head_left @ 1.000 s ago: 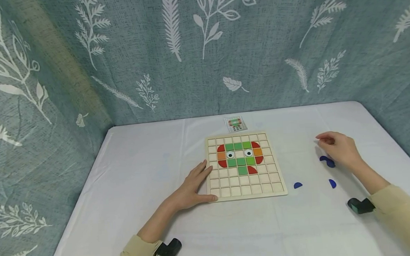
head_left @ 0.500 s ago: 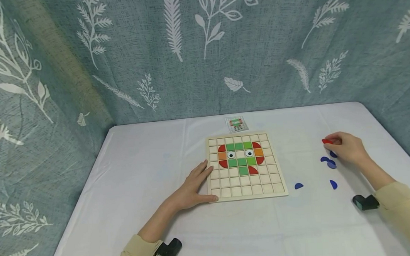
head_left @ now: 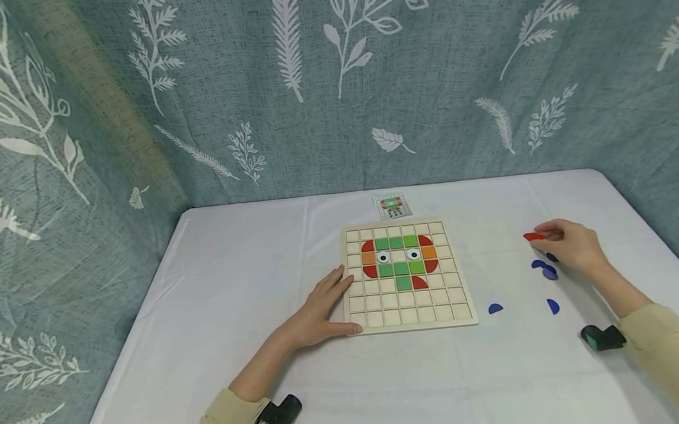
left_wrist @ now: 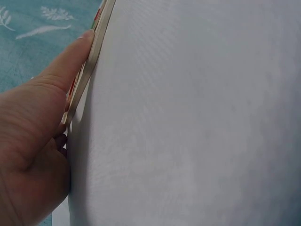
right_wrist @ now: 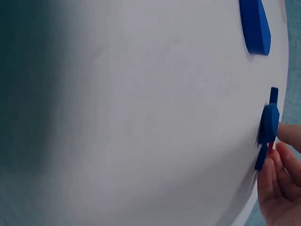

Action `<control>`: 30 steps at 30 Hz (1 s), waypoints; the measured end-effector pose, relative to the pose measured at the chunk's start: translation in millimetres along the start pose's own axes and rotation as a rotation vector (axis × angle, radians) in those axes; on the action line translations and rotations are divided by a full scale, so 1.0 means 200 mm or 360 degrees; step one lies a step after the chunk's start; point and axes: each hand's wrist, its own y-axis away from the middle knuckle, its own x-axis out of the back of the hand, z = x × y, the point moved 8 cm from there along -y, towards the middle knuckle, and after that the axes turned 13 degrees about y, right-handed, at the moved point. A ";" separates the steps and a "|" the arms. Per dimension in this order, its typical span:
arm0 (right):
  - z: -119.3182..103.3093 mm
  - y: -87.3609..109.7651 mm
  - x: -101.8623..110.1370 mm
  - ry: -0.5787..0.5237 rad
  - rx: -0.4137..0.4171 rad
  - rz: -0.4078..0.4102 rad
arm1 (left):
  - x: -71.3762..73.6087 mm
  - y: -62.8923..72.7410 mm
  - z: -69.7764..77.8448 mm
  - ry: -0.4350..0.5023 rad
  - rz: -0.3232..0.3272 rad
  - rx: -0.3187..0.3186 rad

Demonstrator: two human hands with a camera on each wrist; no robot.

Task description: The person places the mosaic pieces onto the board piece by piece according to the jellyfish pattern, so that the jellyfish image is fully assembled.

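Note:
My right hand (head_left: 572,244) pinches a red piece (head_left: 533,236) between thumb and fingers at the right of the table. Close under that hand lie several blue half-round pieces (head_left: 549,273), some overlapping. My left hand (head_left: 316,312) is spread at the left side of a wooden grid board (head_left: 408,316), fingertips at its left edge and thumb at its lower left corner. In the left wrist view, the thumb lies along the board's side (left_wrist: 96,56). Green, orange and red tiles and two eye tiles form a face on the board. A green tile (head_left: 403,283) and a red quarter-round tile (head_left: 419,283) sit below it.
A small picture card (head_left: 392,205) showing a similar figure lies behind the board. Two separate blue half-rounds, one (head_left: 495,308) beside the board's lower right corner and another (head_left: 553,306) farther right, rest on the white cloth (head_left: 250,261). A patterned curtain (head_left: 312,130) hangs behind the table.
A red piece has come into view in my right hand's pinch, and that hand has shifted slightly; a blue half-round shows beneath it. My left hand keeps its place at the board.

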 end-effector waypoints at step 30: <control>-1.12 0.20 -0.43 -0.0398 0.1037 -0.0432 | 0.00 0.00 -0.02 -0.0022 -0.0001 -0.0029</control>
